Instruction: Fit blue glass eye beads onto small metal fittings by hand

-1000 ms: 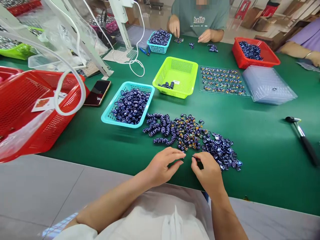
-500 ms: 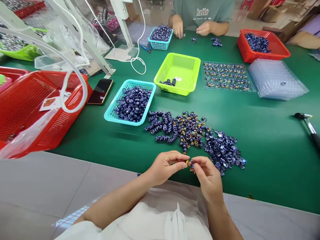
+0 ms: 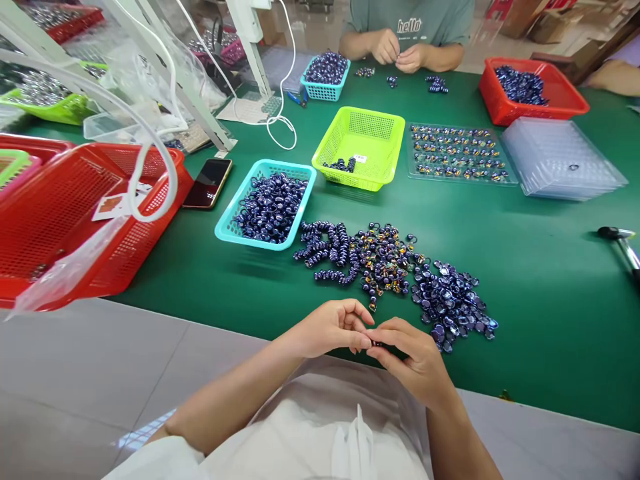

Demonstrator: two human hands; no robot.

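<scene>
At the table's near edge my left hand [image 3: 333, 331] and my right hand [image 3: 413, 353] meet fingertip to fingertip. Between them they pinch a small dark shiny ring-like piece [image 3: 377, 344], mostly hidden by the fingers. Just beyond lies a heap of dark rings with orange-gold parts [image 3: 385, 260]. Left of that heap, dark blue rings are nested in coiled rows [image 3: 335, 247]. A pile of flat, dark blue metallic caps [image 3: 453, 303] spreads beside my right hand.
A blue basket [image 3: 225, 230] of dark rings and a green basket [image 3: 395, 150] stand beyond. Farther right are a filled clear tray [image 3: 457, 153], stacked trays [image 3: 560, 160], a red bin [image 3: 535, 110] and a hammer [image 3: 623, 243]. A phone [image 3: 207, 183] lies left; a co-worker [image 3: 410, 40] sits opposite.
My hands have come closer together and dropped slightly toward me, the right hand turning over the small piece. Opposite, the co-worker's hands have come together.
</scene>
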